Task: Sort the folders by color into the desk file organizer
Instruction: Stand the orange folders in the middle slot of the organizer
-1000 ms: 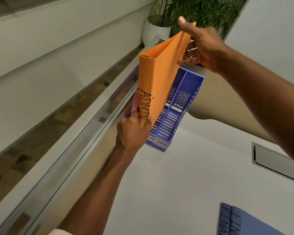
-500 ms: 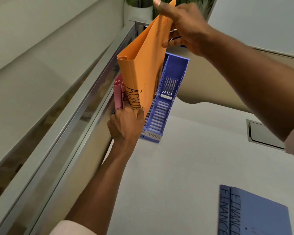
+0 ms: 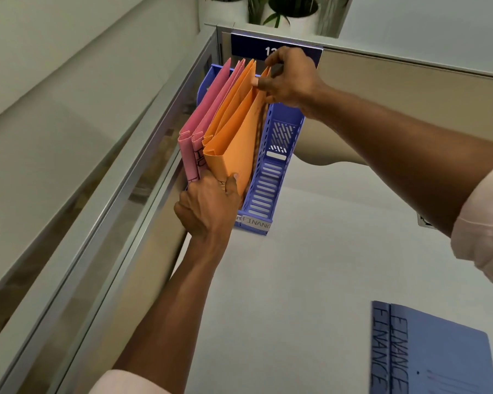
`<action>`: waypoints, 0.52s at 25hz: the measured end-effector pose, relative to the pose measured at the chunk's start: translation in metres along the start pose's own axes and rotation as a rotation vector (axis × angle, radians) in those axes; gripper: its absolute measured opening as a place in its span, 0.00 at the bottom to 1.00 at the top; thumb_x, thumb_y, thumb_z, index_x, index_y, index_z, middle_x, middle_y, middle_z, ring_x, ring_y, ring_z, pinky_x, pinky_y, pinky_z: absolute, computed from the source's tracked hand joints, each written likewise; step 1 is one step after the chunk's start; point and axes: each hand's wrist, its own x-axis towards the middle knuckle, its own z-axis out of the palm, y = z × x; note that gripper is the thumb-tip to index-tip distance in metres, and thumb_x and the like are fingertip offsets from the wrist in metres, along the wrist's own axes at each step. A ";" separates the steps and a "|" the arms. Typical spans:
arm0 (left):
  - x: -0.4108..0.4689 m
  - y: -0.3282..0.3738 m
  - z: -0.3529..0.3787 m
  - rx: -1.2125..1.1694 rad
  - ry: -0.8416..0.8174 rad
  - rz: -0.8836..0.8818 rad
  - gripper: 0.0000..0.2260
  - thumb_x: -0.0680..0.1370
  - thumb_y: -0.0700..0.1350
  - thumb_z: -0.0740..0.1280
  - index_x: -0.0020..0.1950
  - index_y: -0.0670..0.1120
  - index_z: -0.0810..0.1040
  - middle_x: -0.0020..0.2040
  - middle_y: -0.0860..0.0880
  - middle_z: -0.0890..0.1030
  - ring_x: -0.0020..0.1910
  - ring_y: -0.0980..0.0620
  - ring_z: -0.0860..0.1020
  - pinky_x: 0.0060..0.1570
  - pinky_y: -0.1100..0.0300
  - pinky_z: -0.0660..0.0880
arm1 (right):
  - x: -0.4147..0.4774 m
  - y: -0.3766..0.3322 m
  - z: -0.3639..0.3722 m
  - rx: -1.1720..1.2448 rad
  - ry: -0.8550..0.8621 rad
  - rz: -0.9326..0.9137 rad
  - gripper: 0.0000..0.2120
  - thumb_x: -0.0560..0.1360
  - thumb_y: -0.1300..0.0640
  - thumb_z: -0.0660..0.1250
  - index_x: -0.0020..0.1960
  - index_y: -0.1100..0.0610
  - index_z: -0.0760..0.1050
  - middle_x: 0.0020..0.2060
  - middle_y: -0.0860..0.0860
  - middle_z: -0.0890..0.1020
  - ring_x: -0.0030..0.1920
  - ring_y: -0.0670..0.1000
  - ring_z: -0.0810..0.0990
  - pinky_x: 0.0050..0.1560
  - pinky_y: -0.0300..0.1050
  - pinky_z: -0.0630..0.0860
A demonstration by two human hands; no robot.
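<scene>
At 12 o'clock on the bench point(image 3: 310, 280), the organizer point(image 3: 271, 177) holds pink folders point(image 3: 208, 109) in its left slot and orange folders point(image 3: 236, 132) in the middle. The left hand point(image 3: 208, 206) grips the front orange one's lower end, and the right hand point(image 3: 292, 78) pinches its top corner. The finance slot is empty and blue folders point(image 3: 430, 354) lie at 5 o'clock, so the task looks roughly two thirds done.

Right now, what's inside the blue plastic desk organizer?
Two pink paper folders leftmost, orange paper folders beside them; the right slot shows bare slats. The left hand covers the folders' lower fronts.
</scene>
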 end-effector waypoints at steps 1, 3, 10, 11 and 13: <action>0.000 0.000 0.000 0.003 0.002 0.004 0.22 0.78 0.63 0.69 0.51 0.43 0.79 0.46 0.39 0.84 0.44 0.36 0.84 0.44 0.48 0.78 | 0.000 0.002 0.003 -0.033 0.013 -0.004 0.28 0.77 0.50 0.78 0.72 0.58 0.75 0.62 0.56 0.83 0.58 0.55 0.86 0.56 0.52 0.87; -0.001 0.001 0.000 0.012 -0.003 0.005 0.22 0.78 0.64 0.68 0.51 0.43 0.79 0.47 0.39 0.84 0.45 0.36 0.84 0.44 0.49 0.77 | 0.000 0.002 0.007 -0.051 0.049 -0.013 0.29 0.77 0.50 0.77 0.73 0.60 0.75 0.64 0.57 0.83 0.60 0.57 0.86 0.59 0.54 0.86; -0.001 0.002 -0.004 0.031 -0.001 -0.003 0.24 0.78 0.66 0.66 0.51 0.44 0.79 0.45 0.40 0.84 0.43 0.37 0.84 0.44 0.48 0.79 | -0.007 -0.001 0.013 -0.103 0.101 -0.043 0.31 0.79 0.50 0.75 0.77 0.62 0.72 0.69 0.59 0.81 0.65 0.59 0.84 0.63 0.56 0.84; 0.000 0.001 -0.006 0.025 0.021 -0.002 0.24 0.79 0.67 0.65 0.51 0.45 0.80 0.44 0.41 0.84 0.42 0.38 0.84 0.43 0.49 0.79 | -0.009 -0.001 0.014 -0.127 0.113 -0.056 0.31 0.79 0.49 0.75 0.77 0.61 0.72 0.70 0.59 0.81 0.67 0.58 0.82 0.65 0.56 0.83; 0.000 0.000 -0.012 0.003 0.076 0.017 0.23 0.79 0.66 0.65 0.53 0.45 0.81 0.43 0.41 0.84 0.40 0.39 0.84 0.41 0.51 0.77 | -0.014 0.001 0.018 -0.199 0.134 -0.099 0.30 0.79 0.44 0.74 0.74 0.58 0.75 0.71 0.57 0.80 0.68 0.57 0.81 0.68 0.55 0.80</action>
